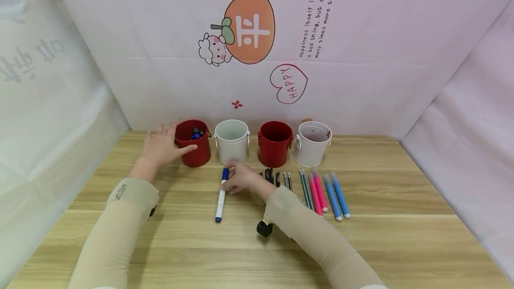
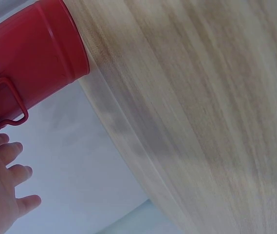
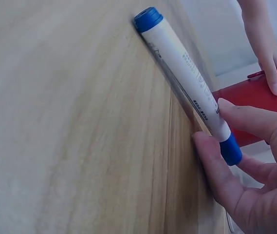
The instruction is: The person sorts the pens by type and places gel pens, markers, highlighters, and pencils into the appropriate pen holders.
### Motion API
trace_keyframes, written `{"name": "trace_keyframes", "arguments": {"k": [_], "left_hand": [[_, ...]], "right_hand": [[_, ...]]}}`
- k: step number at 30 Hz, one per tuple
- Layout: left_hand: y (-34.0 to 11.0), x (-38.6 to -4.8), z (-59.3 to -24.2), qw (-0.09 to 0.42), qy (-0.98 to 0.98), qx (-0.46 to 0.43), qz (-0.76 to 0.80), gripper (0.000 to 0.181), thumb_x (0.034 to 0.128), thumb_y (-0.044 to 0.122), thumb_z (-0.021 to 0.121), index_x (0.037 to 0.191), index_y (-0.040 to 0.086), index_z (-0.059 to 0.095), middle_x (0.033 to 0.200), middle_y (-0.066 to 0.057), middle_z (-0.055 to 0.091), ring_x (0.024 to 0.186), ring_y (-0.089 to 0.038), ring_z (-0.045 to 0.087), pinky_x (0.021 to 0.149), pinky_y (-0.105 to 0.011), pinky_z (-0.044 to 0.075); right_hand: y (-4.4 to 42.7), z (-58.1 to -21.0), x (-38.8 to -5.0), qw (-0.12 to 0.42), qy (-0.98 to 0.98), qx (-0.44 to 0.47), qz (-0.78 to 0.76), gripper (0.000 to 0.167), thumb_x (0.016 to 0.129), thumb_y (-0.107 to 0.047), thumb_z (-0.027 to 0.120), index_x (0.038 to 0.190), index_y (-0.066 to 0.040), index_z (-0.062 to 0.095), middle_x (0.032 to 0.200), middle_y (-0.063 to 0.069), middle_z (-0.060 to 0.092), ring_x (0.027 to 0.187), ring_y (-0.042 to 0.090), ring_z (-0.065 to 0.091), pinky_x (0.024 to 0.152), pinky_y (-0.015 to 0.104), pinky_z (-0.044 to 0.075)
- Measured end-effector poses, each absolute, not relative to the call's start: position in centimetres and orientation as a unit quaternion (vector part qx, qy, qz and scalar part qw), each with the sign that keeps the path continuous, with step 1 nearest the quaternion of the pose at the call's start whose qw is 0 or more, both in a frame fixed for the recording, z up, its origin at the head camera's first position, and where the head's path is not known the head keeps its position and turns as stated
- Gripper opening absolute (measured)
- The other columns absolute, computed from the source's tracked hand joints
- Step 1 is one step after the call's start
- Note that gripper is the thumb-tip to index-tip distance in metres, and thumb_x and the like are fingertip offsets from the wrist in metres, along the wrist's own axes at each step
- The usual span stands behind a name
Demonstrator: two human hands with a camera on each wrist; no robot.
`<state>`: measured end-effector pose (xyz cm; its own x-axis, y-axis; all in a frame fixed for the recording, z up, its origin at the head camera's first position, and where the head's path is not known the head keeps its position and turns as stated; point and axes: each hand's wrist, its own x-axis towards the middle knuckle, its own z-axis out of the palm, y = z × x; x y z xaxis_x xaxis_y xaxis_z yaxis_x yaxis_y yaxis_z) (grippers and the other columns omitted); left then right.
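Observation:
My left hand (image 1: pixel 160 144) is at the left side of the leftmost red bucket (image 1: pixel 196 151), fingers spread and thumb across its front. Dark and blue pen ends (image 1: pixel 196 134) show inside that bucket. In the left wrist view, the fingertips lie beside the bucket's wire handle (image 2: pixel 16 100). With thumb and fingers, my right hand (image 1: pixel 241 177) pinches a white marker (image 1: pixel 221 202) near its blue cap (image 1: pixel 225 174). The marker's blue-tipped other end points toward the front of the table. Part of the right hand is outside the right wrist view.
A white bucket (image 1: pixel 233 146), another red one (image 1: pixel 275 148) and another white one (image 1: pixel 311 148) continue the row. Black pens (image 1: pixel 269 175), pencils (image 1: pixel 305 188), pink markers (image 1: pixel 320 191) and blue markers (image 1: pixel 333 197) lie right of my right hand. A printed cloth (image 1: pixel 168 35) hangs behind.

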<state>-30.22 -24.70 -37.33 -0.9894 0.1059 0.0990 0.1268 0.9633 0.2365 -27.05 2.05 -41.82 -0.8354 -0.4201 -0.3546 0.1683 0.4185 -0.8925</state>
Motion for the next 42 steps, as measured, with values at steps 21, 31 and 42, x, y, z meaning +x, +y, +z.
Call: {"name": "trace_keyframes", "arguments": {"k": [21, 31, 42], "left_hand": [[-24.8, -30.2, -37.3, 0.039, -0.99, -0.058, -0.126, 0.119, 0.0861, 0.082, 0.052, 0.162, -0.001, 0.013, 0.164, -0.031, 0.02, 0.151, -0.053, 0.009, 0.115, -0.076, 0.005], [-24.7, -30.1, -37.2, 0.037, -0.989, -0.057, -0.129, 0.12, 0.0856, 0.084, 0.05, 0.163, 0.001, 0.013, 0.165, -0.03, 0.018, 0.151, -0.053, 0.008, 0.113, -0.078, 0.004], [-24.7, -29.9, -36.7, 0.029, -0.99, -0.062, -0.124, 0.119, 0.0876, 0.081, 0.051, 0.162, -0.001, 0.011, 0.164, -0.031, 0.017, 0.151, -0.053, 0.004, 0.115, -0.075, 0.003]], "right_hand": [[3.3, -42.3, -26.8, 0.288, 0.707, -0.053, -0.644, 0.065, 0.089, 0.018, 0.067, 0.143, -0.006, 0.043, 0.094, 0.012, 0.056, 0.072, 0.021, 0.068, 0.076, 0.043, 0.063], [4.1, -42.0, -26.6, 0.299, 0.692, -0.055, -0.655, 0.064, 0.092, 0.014, 0.065, 0.147, -0.011, 0.045, 0.101, 0.013, 0.06, 0.079, 0.022, 0.067, 0.075, 0.04, 0.063], [5.1, -40.3, -26.7, 0.292, 0.695, -0.075, -0.653, 0.068, 0.092, 0.013, 0.066, 0.15, -0.014, 0.044, 0.108, 0.013, 0.055, 0.084, 0.023, 0.067, 0.078, 0.042, 0.063]]}}
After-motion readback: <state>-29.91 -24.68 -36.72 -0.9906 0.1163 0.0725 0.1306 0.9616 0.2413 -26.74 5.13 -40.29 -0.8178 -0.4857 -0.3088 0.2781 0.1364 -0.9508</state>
